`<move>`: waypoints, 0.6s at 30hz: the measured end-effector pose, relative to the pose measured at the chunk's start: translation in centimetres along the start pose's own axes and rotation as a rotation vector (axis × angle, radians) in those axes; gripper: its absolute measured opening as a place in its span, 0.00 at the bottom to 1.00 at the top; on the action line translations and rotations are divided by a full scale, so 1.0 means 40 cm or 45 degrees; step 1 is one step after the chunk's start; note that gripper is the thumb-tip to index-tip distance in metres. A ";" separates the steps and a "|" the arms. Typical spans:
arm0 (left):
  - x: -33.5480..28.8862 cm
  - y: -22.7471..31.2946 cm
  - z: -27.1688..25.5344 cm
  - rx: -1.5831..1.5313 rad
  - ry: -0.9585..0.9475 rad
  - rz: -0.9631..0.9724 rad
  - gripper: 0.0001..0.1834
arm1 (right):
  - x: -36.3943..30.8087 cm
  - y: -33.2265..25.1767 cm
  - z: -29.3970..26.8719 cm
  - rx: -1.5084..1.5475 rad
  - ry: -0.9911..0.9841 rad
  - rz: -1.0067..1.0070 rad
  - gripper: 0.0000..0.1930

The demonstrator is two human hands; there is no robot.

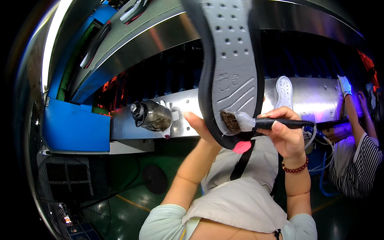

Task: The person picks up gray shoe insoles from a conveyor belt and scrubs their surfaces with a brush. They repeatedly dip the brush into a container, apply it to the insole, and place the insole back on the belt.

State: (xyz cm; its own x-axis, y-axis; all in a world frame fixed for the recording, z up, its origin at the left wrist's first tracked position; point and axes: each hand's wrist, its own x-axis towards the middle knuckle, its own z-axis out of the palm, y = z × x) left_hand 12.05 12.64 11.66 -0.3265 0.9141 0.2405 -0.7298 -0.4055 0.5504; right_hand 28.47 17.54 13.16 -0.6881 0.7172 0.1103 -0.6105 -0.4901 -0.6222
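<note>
A shoe sole (234,82), grey inside with a raised black rim and a pink-red patch at its heel end, is held up upright in front of me. My left hand (205,130) grips its lower left edge near the heel. The thumb shows; the other fingers are hidden behind the sole. In my right hand (287,134) is a brush (276,123), its black handle pinched between thumb and fingers. Its dark bristles, below a whitish ferrule, touch the grey heel area, pointing left.
On the metal ledge (188,124) stand a dark see-through bottle (154,115) beside a white cloth-like thing, and a white sole (284,93). A blue machine housing (76,126) is at left. Soles lie on the belt (154,24) behind. A co-worker's gloved hand (344,85) is at right.
</note>
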 end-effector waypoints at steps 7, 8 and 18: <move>0.014 0.016 -0.034 -0.323 -0.045 -0.056 0.30 | -0.017 0.008 0.027 -1.030 -0.289 -0.350 0.09; 0.017 0.019 -0.021 -0.392 -0.044 -0.050 0.28 | -0.012 0.010 0.019 -0.841 -0.280 -0.319 0.09; 0.038 0.033 -0.003 -0.207 0.075 -0.115 0.30 | 0.016 -0.008 0.001 -0.692 -0.260 -0.264 0.09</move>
State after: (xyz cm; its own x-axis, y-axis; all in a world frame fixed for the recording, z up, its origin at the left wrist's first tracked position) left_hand 10.53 13.51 12.66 -0.2864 0.9469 0.1460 -0.8436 -0.3214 0.4302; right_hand 28.21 18.12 13.47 -0.6705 0.6349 0.3838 -0.4891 0.0108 -0.8722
